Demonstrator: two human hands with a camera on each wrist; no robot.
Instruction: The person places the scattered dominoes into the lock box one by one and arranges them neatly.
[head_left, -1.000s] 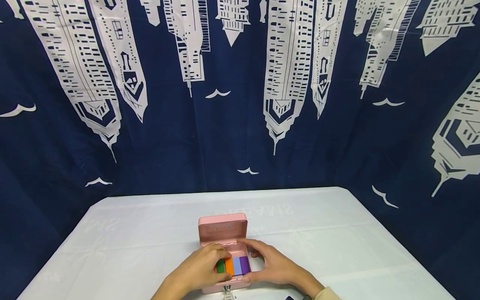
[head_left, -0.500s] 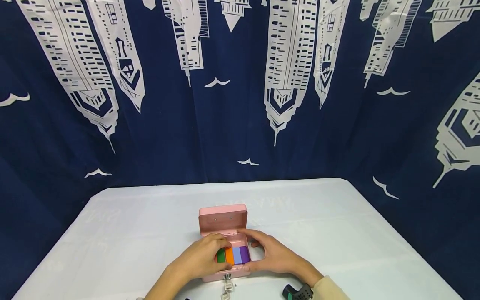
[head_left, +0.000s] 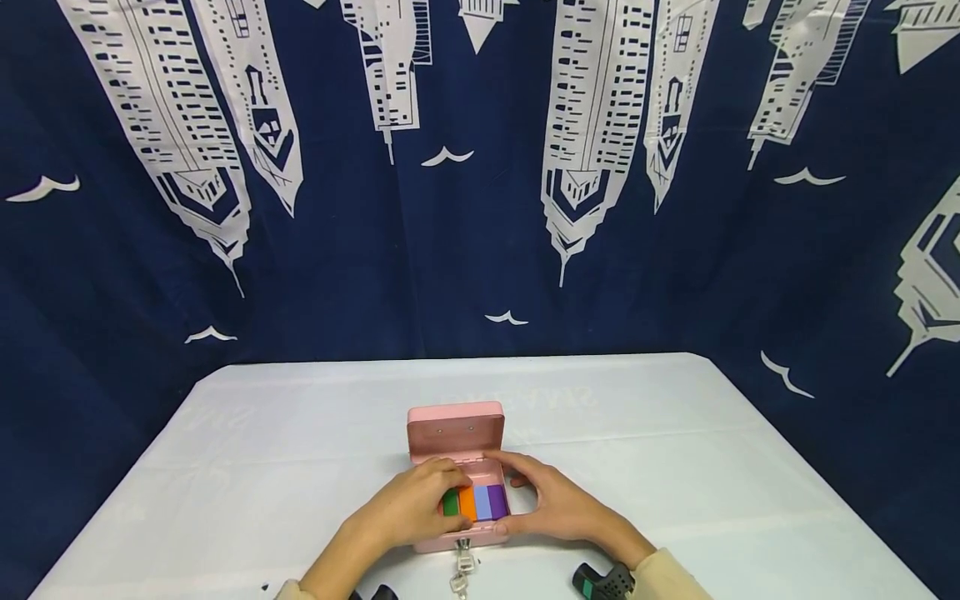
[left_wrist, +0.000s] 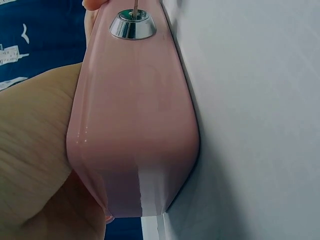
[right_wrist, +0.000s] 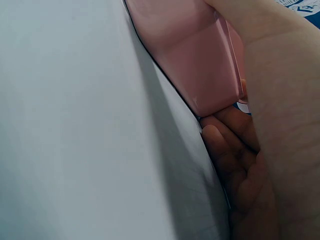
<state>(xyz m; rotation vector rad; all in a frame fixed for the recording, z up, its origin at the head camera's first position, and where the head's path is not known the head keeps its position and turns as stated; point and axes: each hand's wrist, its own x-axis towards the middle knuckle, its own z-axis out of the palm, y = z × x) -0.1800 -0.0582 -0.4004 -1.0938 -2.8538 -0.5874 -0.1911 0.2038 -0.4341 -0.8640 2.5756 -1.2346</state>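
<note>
A pink metal cash box [head_left: 431, 543] stands on the white table with its lid [head_left: 456, 433] raised. Side by side inside lie a green block [head_left: 450, 502], an orange block [head_left: 467, 504], a light blue block [head_left: 482, 502] and a purple block [head_left: 497, 502]. My left hand [head_left: 412, 504] reaches over the box's left side, its thumb and fingertips at both ends of the orange block. With thumb at the front corner and index finger at the back one, my right hand [head_left: 558, 504] grips the box's right side. A key sits in the front lock [left_wrist: 133, 29].
A small bunch of keys [head_left: 460, 575] hangs from the lock onto the table [head_left: 300, 433]. A black wrist strap [head_left: 603, 582] shows at the right sleeve. Behind the table hangs a navy curtain [head_left: 480, 258] with white building prints.
The head view has tilted down and shifted a little left, so the keys now show below the box. Hands, blocks and box keep their places relative to each other.
</note>
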